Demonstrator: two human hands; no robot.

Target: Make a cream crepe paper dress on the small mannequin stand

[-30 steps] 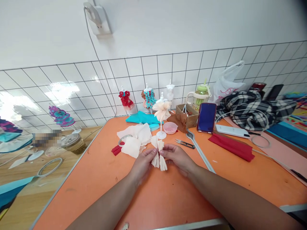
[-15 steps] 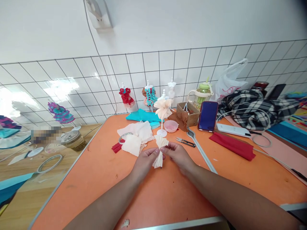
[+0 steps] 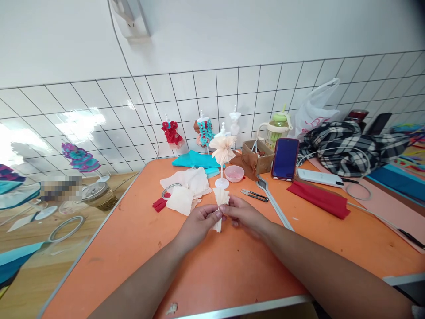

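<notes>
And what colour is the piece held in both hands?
The piece is pale cream; it shows in the head view, the only one.

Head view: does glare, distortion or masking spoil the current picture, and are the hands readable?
Head view, left: white glare washes out part of the tiled wall, and a pixelated patch hides something; head view, edges: the purple ruffled dress leans, probably lens distortion; head view, centre: left hand, right hand and cream piece are readable.
</notes>
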